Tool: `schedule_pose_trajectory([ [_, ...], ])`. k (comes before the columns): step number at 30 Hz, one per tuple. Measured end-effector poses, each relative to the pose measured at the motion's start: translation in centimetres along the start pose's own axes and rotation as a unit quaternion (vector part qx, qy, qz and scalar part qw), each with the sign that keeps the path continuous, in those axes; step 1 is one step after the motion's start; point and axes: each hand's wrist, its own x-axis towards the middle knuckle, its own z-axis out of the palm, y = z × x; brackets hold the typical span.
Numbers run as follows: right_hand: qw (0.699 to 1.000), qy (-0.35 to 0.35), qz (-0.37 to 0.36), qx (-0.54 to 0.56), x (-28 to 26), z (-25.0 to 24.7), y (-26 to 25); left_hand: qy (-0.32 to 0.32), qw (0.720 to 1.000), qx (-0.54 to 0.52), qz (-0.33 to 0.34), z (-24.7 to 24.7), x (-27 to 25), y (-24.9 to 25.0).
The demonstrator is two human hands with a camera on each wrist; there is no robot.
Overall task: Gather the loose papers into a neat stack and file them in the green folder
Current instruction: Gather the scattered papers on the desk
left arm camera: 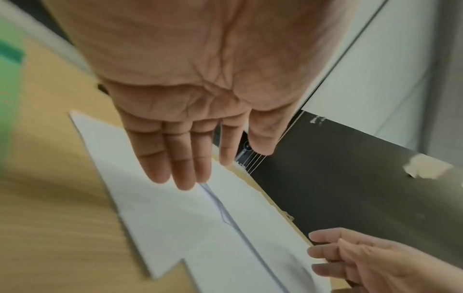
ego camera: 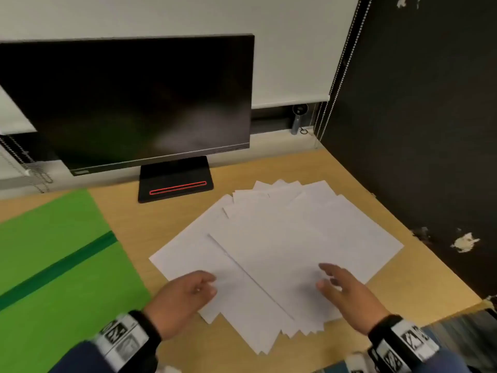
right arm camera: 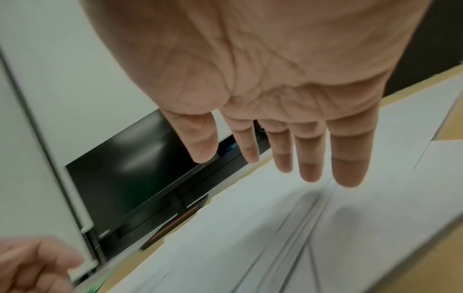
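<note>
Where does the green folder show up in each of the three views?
Head: the green folder fills the left side, flat on the desk, left of the papers.
Left wrist: a blurred green strip at the far left edge.
Right wrist: only a green sliver at the bottom edge, near the left.
Shared landmark: the white papers.

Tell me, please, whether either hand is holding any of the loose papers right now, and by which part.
Nothing is held. The left hand and the right hand are over the fanned loose papers with fingers straight; neither curls round an edge or a sheet.
</note>
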Motion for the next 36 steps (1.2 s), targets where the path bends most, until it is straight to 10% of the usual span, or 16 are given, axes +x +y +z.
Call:
schedule_pose_trajectory([
  [6,0.995,0.078,0.06,0.012,7.9,-4.8,1.9,0.119,0.96,-0.169,-0.19,2.2,8.2,2.5],
  [11,0.994,0.035,0.088,-0.047,13.2,-6.3,1.0,0.178,0.927,-0.255,-0.21,3.7,10.6,4.3],
  [18,0.991,-0.032,0.06,-0.112,15.2,-5.1,0.2,0.191,0.965,-0.062,-0.168,5.2,11.7,6.7],
  [23,0.982,0.071,0.132,0.113,10.6,-5.6,3.1,0.181,0.972,-0.019,-0.151,5.3,13.0,8.0],
  [26,0.962,-0.021,0.176,0.21,6.2,-5.4,4.9,0.148,0.972,0.09,-0.16,4.8,14.4,8.4],
  [28,0.954,-0.06,0.184,0.228,4.4,-5.8,6.2,0.123,0.956,0.212,-0.161,4.7,15.2,9.0],
  [36,0.896,0.142,0.215,0.361,5.1,-9.1,9.8,0.151,0.862,0.484,0.006,7.3,19.0,12.8],
])
